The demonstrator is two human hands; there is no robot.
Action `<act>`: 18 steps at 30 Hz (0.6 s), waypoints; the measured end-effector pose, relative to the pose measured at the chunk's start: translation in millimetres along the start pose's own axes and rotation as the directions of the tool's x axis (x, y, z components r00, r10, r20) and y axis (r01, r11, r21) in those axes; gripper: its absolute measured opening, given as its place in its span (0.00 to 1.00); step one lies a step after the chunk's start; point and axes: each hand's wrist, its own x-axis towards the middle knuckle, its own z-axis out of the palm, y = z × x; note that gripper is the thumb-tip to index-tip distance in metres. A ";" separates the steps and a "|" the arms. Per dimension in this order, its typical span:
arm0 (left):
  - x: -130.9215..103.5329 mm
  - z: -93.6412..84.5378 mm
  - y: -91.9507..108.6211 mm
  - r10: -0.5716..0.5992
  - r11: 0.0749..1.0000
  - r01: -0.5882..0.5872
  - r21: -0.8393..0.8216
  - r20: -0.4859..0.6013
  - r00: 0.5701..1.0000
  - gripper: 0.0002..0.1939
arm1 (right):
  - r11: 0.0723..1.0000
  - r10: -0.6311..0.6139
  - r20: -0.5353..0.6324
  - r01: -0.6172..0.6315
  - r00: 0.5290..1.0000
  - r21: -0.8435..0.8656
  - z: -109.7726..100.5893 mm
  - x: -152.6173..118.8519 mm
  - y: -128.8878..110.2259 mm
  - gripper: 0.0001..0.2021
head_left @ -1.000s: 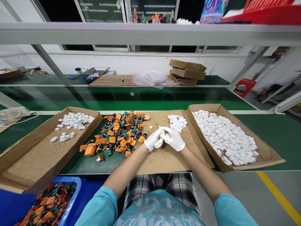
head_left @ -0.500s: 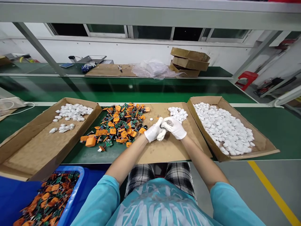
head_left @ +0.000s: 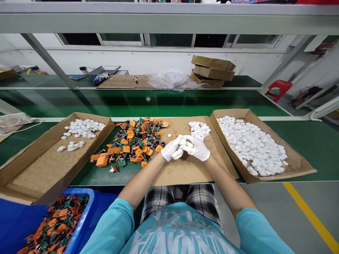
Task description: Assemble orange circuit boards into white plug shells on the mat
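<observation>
My left hand [head_left: 172,149] and my right hand [head_left: 196,147], both in white gloves, meet above the cardboard sheet [head_left: 185,171]. Their fingers are curled together around something small that I cannot make out; white parts blend with the gloves. Just beyond the fingers lies a small pile of white pieces [head_left: 200,129]. One single white piece [head_left: 169,135] rests on the sheet, with a small orange bit [head_left: 176,134] beside it. To the left is a heap of orange and green circuit parts [head_left: 136,141].
A cardboard tray [head_left: 31,192] with some white pieces stands at the left. Another tray [head_left: 293,173], holding many white pieces, is at the right. A blue bin [head_left: 91,197] of circuit parts sits below left. A metal shelf beam [head_left: 169,23] crosses above.
My fingers have shifted slightly, and my right hand is turned a little differently. The small orange bit now shows beyond my fingertips. The camera view has tilted slightly.
</observation>
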 end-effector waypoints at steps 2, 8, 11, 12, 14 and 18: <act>2.7 -1.4 -2.9 0.034 0.999 -0.034 -0.005 -0.027 0.999 0.37 | 1.000 0.009 -0.068 -0.008 0.998 0.010 1.9 -0.9 -2.3 0.18; 5.6 2.8 -6.1 0.295 0.955 -0.296 0.022 -0.177 0.939 0.28 | 0.990 -0.135 -0.316 0.115 0.939 -0.081 5.1 -0.8 -1.8 0.14; 6.2 5.2 -6.4 0.335 0.941 -0.313 0.126 -0.219 0.917 0.26 | 0.974 -0.201 -0.348 0.148 0.916 -0.172 5.9 -1.7 -0.7 0.10; 6.5 5.1 -6.6 0.350 0.932 -0.311 0.185 -0.242 0.905 0.26 | 0.972 -0.207 -0.341 0.153 0.917 -0.177 6.2 -2.1 -0.7 0.11; 7.1 3.5 -6.9 0.396 0.904 -0.313 0.292 -0.294 0.870 0.27 | 0.970 -0.214 -0.296 0.166 0.931 -0.177 6.2 -2.4 -1.2 0.13; 5.5 0.8 -5.8 0.381 0.891 -0.281 0.356 -0.250 0.890 0.34 | 0.981 -0.172 -0.220 0.146 0.960 -0.131 5.4 -1.5 -1.0 0.16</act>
